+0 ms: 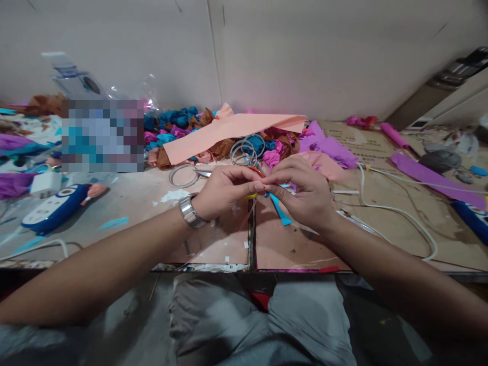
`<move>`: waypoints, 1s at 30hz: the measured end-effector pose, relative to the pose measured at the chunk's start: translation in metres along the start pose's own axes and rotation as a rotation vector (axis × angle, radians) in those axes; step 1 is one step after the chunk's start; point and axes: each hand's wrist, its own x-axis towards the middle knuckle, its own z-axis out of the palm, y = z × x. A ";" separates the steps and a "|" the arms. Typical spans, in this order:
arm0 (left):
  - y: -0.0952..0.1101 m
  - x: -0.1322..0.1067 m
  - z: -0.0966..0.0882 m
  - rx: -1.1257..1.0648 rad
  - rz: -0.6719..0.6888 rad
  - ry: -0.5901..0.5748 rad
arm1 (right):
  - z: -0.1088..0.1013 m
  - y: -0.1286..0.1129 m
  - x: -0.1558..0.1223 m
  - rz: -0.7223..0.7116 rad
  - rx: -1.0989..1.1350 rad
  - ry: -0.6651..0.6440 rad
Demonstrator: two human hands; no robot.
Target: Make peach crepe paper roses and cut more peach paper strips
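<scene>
Pinched fingertip to fingertip, the left hand [223, 190] and right hand [305, 195] meet above the table's [213, 239] near edge. The left hand is closed on a small ring [258, 172], orange on top and yellow below, mostly hidden by fingers. The right hand grips a teal strip [281, 211] at the ring. The strip's long axis slants down and right, its free end pointing toward the person. Bare metal rings [244, 150] lie just behind, under a peach sheet [236, 132].
</scene>
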 end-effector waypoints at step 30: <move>0.010 -0.004 0.009 -0.002 0.080 0.035 | -0.001 -0.003 0.002 0.071 0.062 0.005</move>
